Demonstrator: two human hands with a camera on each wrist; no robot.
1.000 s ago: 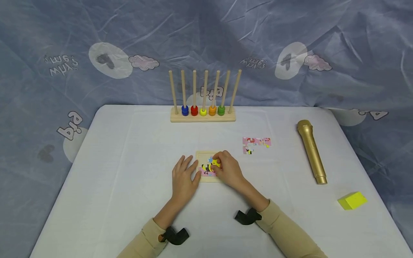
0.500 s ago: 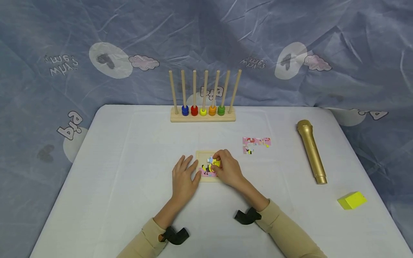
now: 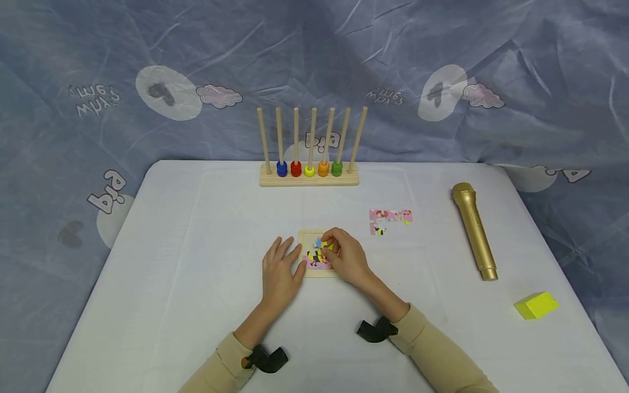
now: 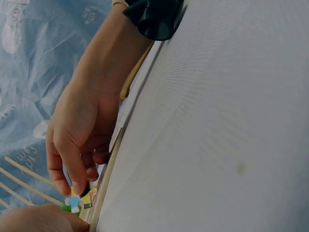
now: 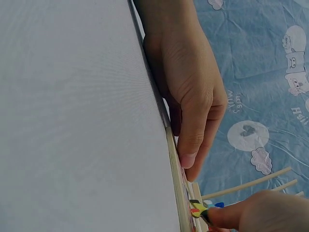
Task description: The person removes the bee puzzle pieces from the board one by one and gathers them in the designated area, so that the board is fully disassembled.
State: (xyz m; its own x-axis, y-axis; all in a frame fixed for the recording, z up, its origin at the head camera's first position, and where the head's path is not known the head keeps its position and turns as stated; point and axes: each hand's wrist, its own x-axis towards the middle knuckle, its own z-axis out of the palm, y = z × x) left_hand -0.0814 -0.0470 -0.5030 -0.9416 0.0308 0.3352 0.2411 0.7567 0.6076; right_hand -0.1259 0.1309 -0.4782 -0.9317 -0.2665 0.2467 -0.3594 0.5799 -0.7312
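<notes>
My left hand (image 3: 282, 278) lies at the left edge of a small wooden puzzle tray (image 3: 309, 236), fingers fairly straight and thumb at its rim. Over the tray's right side, my right hand (image 3: 349, 256) pinches a yellow-and-black puzzle piece (image 5: 199, 210) between thumb and fingers. That piece looks tilted in the right wrist view. Joined pink, yellow and black pieces (image 3: 314, 263) fill the lower part of the tray. A light-blue piece (image 3: 318, 243) shows by the right fingertips. The tray's right side is hidden beneath the right hand.
Several pink puzzle pieces (image 3: 390, 215) lie to the tray's upper right. A wooden peg stand (image 3: 275, 181) with coloured beads stands at the back. Toward the right are a gold microphone (image 3: 475, 232) and a yellow block (image 3: 536, 305) on the white table (image 3: 196, 234).
The right fingertips have shifted slightly back and left over the tray, and the yellow piece's visible part has changed. My left hand stays in place.
</notes>
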